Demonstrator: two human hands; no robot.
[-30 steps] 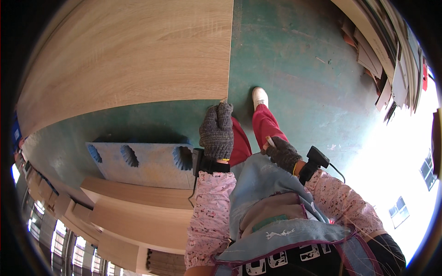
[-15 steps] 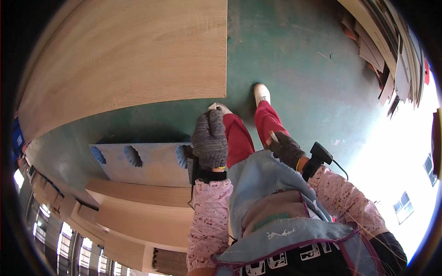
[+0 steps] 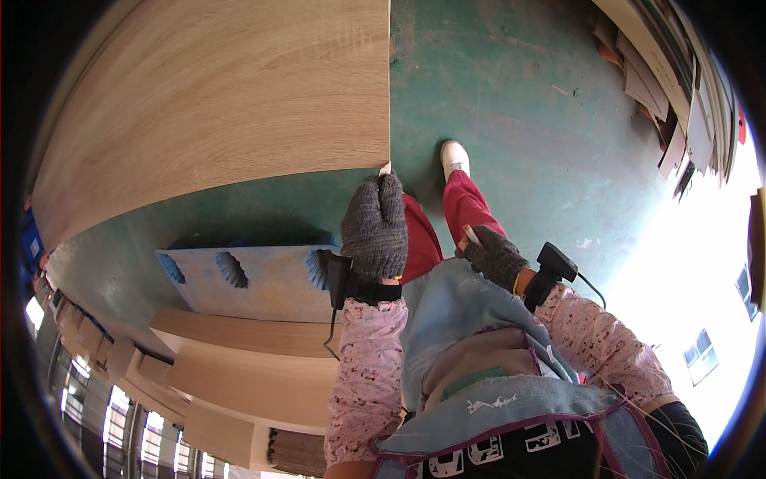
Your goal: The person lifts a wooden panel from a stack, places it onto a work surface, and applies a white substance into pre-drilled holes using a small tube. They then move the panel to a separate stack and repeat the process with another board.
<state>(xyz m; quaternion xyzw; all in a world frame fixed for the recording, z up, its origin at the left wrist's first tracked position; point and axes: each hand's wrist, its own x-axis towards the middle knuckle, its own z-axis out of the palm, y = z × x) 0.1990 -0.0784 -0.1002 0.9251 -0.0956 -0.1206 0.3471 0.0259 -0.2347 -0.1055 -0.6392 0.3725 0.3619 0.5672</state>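
Observation:
My left hand (image 3: 375, 227), in a dark grey knitted glove, is closed with its fingers pressed together. A small pale tip (image 3: 385, 169) shows at its fingertips, beside the near right corner of a large wood-grain board (image 3: 239, 88); whether it is a bare fingertip or a held piece I cannot make out. Contact with the corner is also unclear. In front of the apron (image 3: 455, 311), my right hand (image 3: 496, 259), in a similar glove, is curled closed. A pale, narrow tip (image 3: 471, 235) sticks out from it, and what lies inside the fingers is hidden.
A bluish block with scalloped round holes (image 3: 239, 291) lies left of my left forearm, beside stacked wood-coloured panels (image 3: 255, 375). Offcut boards (image 3: 646, 88) lean at the far right. My shoe (image 3: 454, 156) stands on the green floor (image 3: 511, 88). Cabled black devices are strapped to both wrists.
My left hand has moved forward and slightly right, bringing its fingertips to the board's corner. My right hand stays almost where it was.

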